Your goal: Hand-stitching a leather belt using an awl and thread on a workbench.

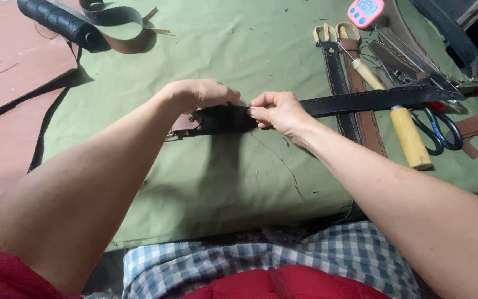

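Where the hands meet: both pinch one black leather belt held just above the middle of a green cloth work surface.
Belt: a long flat strap with pale stitching along its edges, running from the hands out to the right over the tools; its far tip is hard to tell from the clutter there.
Hidden part: the belt's left end, with a brown leather tab and a small rivet, is mostly covered by the left hand; any buckle cannot be made out.
Left hand: closed, fingers curled down gripping the belt near the tab.
Right hand: closed, fingertips pinching the belt's top edge, just beside the left hand.
Thread: a thin dark strand trails from the belt toward the table edge.
Right side: two more straps, black and brown, wooden-handled tools, black-handled scissors, partly overlapped.
Top edge: a pink digital timer, cut off.
Left side: reddish-brown leather sheets; a black roll with a curled strap.
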